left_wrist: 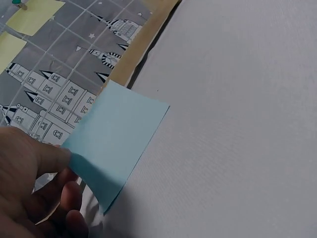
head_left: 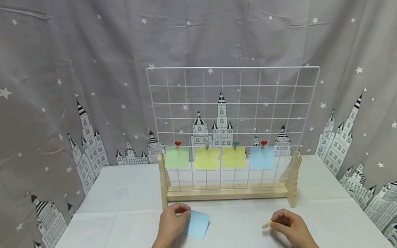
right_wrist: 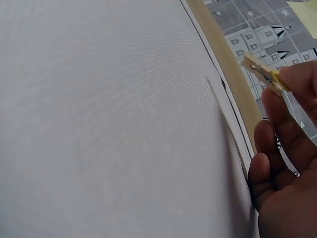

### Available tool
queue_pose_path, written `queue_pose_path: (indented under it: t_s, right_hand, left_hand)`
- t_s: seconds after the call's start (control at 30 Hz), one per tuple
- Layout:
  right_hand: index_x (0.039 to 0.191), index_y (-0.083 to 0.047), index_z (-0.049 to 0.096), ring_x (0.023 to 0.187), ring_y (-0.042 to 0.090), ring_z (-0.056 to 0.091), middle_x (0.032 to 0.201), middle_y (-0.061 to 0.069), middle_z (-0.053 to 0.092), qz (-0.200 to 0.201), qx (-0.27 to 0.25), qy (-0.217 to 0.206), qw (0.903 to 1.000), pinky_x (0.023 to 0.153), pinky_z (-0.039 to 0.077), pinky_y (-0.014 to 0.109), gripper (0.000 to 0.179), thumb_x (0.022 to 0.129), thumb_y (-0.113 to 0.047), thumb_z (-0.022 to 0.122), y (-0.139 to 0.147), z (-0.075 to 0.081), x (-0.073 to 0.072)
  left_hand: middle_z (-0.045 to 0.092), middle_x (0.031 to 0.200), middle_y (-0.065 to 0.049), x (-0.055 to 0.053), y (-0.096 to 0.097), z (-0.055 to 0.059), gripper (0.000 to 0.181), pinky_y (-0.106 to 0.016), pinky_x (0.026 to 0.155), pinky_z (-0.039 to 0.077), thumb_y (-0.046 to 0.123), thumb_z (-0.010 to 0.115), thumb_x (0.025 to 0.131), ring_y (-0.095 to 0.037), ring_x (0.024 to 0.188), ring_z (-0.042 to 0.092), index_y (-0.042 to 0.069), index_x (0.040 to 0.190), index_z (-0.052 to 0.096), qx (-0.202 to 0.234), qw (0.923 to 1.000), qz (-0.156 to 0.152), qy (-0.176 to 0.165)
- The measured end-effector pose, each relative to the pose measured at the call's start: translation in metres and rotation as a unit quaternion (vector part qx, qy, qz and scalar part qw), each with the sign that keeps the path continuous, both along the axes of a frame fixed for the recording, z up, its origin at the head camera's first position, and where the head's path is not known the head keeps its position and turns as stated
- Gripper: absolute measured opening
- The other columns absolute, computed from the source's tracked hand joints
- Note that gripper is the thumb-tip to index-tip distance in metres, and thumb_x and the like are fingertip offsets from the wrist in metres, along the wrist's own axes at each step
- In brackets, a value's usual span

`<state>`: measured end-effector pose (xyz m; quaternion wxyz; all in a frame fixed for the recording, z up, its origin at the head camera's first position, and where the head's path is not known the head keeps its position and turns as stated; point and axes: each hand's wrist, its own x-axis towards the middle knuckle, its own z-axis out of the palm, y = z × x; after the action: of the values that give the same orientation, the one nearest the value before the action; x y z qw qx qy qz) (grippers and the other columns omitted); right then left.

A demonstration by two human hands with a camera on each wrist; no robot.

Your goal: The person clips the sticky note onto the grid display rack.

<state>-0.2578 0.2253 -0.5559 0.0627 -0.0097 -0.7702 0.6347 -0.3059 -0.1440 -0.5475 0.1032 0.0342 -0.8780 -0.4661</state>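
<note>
My left hand (head_left: 173, 222) pinches a blue square paper note (head_left: 198, 224) by one edge, between thumb and fingers. In the left wrist view the note (left_wrist: 119, 134) is slightly curved, with its free corners pointing away from the hand (left_wrist: 34, 183). A small wooden clothespin (right_wrist: 262, 73) with a yellow piece at one end is pinched between the thumb and index finger of my right hand (head_left: 292, 228). Both hands are over the white table in front of a white wire grid (head_left: 237, 111). Its wooden stand (head_left: 229, 193) has two upright side pieces.
Clipped along the lower grid hang a green note (head_left: 177, 157), two yellow notes (head_left: 206, 159) and a blue note (head_left: 262, 158). Small clips, some with red hearts (head_left: 264, 143), hold them. A grey curtain (head_left: 101, 48) with stars and castles hangs behind the white table (head_left: 101, 226).
</note>
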Motion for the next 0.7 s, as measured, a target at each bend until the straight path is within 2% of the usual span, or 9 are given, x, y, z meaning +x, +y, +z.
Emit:
queue_pose_path:
  t_s: [0.13, 0.3, 0.37, 0.6, 0.7]
  right_hand:
    - [0.096, 0.007, 0.068, 0.076, 0.008, 0.062, 0.085, 0.006, 0.070, -0.013, 0.001, -0.001, 0.9999, 0.069, 0.051, 0.022, 0.014, 0.084, 0.006, 0.076, 0.001, 0.001, 0.001]
    - [0.100, 0.007, 0.070, 0.076, 0.008, 0.062, 0.085, -0.003, 0.071, -0.033, -0.006, -0.023, 0.9992, 0.066, 0.049, 0.024, 0.016, 0.085, 0.004, 0.075, 0.002, 0.003, 0.001]
    - [0.102, 0.007, 0.070, 0.077, 0.008, 0.063, 0.086, -0.002, 0.072, -0.037, -0.008, -0.026, 0.9989, 0.066, 0.051, 0.025, 0.017, 0.087, 0.002, 0.075, 0.003, 0.004, 0.002]
    - [0.108, 0.008, 0.072, 0.075, 0.008, 0.061, 0.088, -0.007, 0.073, -0.038, -0.009, -0.027, 0.9989, 0.064, 0.051, 0.025, 0.019, 0.090, 0.000, 0.074, 0.007, 0.007, 0.002]
    - [0.110, 0.007, 0.073, 0.078, 0.006, 0.063, 0.096, 0.001, 0.077, -0.039, 0.000, -0.015, 0.9991, 0.067, 0.052, 0.023, 0.020, 0.091, 0.000, 0.073, 0.009, 0.009, 0.002]
  left_hand:
    - [0.075, 0.093, -0.001, 0.000, 0.004, 0.001, 0.009, -0.046, 0.083, 0.054, 0.006, 0.072, 0.089, -0.020, 0.093, 0.067, 0.014, 0.091, 0.076, 0.000, 0.9999, -0.009, 0.004]
    - [0.075, 0.093, -0.001, 0.000, 0.008, 0.003, 0.011, -0.041, 0.081, 0.054, 0.004, 0.072, 0.089, -0.018, 0.091, 0.067, 0.014, 0.092, 0.076, 0.007, 0.9996, -0.026, 0.010]
    - [0.074, 0.093, 0.000, 0.000, 0.010, 0.004, 0.012, -0.038, 0.080, 0.054, 0.003, 0.073, 0.089, -0.017, 0.091, 0.066, 0.014, 0.093, 0.076, 0.011, 0.9994, -0.030, 0.010]
    - [0.074, 0.092, 0.001, -0.002, 0.021, 0.009, 0.014, -0.036, 0.079, 0.055, 0.002, 0.074, 0.089, -0.016, 0.091, 0.066, 0.015, 0.092, 0.076, 0.008, 0.9981, -0.056, 0.027]
    - [0.074, 0.093, 0.000, -0.005, 0.027, 0.011, 0.013, -0.036, 0.080, 0.055, 0.001, 0.074, 0.088, -0.017, 0.091, 0.067, 0.014, 0.092, 0.076, 0.008, 0.9965, -0.072, 0.042]
